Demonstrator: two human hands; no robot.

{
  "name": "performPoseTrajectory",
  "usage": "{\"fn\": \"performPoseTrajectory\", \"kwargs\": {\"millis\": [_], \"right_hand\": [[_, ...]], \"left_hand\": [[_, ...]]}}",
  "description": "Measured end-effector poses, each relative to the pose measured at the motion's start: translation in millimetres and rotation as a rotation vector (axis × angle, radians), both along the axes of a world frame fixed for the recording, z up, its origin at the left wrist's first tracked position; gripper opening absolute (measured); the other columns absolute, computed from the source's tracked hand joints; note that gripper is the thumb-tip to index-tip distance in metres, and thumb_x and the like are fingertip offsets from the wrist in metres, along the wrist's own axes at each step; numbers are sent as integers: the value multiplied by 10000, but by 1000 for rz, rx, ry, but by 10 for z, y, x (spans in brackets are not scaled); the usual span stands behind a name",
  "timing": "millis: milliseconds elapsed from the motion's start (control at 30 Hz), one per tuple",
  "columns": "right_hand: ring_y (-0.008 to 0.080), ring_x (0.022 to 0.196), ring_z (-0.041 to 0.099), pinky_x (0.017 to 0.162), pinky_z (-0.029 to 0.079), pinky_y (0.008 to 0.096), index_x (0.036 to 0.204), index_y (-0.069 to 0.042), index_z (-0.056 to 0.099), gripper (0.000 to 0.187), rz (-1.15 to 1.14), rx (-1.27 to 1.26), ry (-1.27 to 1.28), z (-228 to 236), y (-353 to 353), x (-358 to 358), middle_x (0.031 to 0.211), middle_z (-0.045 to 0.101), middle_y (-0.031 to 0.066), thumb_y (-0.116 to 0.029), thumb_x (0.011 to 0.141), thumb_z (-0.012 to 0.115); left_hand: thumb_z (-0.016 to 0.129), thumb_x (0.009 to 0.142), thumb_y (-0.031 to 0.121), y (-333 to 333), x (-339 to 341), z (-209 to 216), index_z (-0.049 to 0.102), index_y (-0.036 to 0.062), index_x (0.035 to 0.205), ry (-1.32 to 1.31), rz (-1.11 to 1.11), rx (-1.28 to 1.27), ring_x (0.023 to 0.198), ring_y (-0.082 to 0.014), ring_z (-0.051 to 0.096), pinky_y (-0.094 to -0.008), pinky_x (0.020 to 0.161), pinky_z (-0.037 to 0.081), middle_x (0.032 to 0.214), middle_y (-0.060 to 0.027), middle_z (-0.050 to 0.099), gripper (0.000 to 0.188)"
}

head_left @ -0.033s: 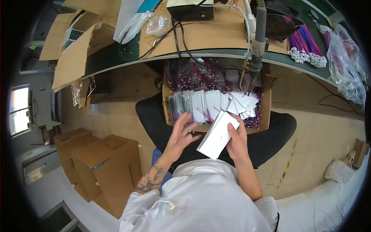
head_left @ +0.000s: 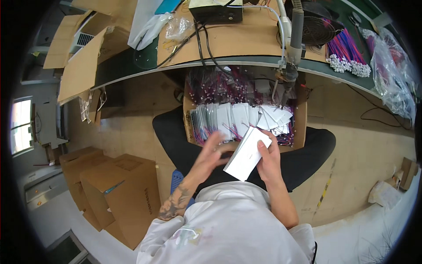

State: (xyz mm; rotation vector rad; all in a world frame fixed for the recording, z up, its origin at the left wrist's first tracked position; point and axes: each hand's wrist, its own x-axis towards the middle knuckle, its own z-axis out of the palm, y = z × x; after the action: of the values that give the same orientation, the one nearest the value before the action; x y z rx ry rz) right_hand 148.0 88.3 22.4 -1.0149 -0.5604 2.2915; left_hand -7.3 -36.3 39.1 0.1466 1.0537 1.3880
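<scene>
My right hand [head_left: 269, 159] is closed on a small stack of thin white rectangular panels [head_left: 247, 155], tilted above my lap. Its thumb lies on the top panel's face. The panels' layered edges show along the left side. Just left of the stack is my left hand [head_left: 210, 155], its fingers apart and blurred by motion; I see nothing held in it. A cardboard box [head_left: 300, 127] sits beyond both hands, between my legs. Inside stand rows of similar white panels [head_left: 240, 116], with red, blue and purple wires among them.
A workbench edge [head_left: 176, 67] overhangs the box's far part. On the bench are a black fan [head_left: 314, 31], a bundle of coloured wires with white connectors [head_left: 349, 48] and clear plastic bags [head_left: 391, 83]. A jointed arm [head_left: 290, 61] hangs over the box. Brown cartons [head_left: 127, 189] stand at left.
My left hand has shifted slightly right, closer to the stack, and its fingers are more blurred. My right hand keeps its hold on the white panels.
</scene>
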Motion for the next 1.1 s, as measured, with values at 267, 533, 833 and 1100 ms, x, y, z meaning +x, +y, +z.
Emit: {"fn": "performPoseTrajectory", "kwargs": {"millis": [267,533,833,1100], "right_hand": [[155,1011,484,854,424,269,1244,-69,364,345,50,264,-307,-75,22,-53,1135,481,103,-133,930,493],[230,1172,394,992,319,313,1318,-42,330,479,90,520,-548,-330,-6,-62,1272,377,157,-195,913,536],[110,897,552,797,458,260,1123,-10,536,242,-176,1175,-758,847,1745,521,1006,591,50,-133,914,529],[228,701,607,636,480,325,1039,-64,616,213,-30,1726,-1513,1294,2663,575,835,614,82,-130,836,621]], "left_hand": [[566,882,151,326,307,-350,22,15,1451,159,-419,142,1349,-203,168,-321,1092,162,1465,-136,165,798],[665,782,77,316,470,-753,235,8,1402,-22,-267,73,1215,-180,396,-317,1027,311,1305,-91,414,757],[698,711,37,178,122,-1165,372,-10,1312,-253,-262,96,1104,-198,516,-328,961,384,1190,-101,537,685],[704,725,36,170,145,-1282,401,-7,1287,-225,-231,143,1088,-197,527,-319,938,407,1175,-90,545,640]]}}
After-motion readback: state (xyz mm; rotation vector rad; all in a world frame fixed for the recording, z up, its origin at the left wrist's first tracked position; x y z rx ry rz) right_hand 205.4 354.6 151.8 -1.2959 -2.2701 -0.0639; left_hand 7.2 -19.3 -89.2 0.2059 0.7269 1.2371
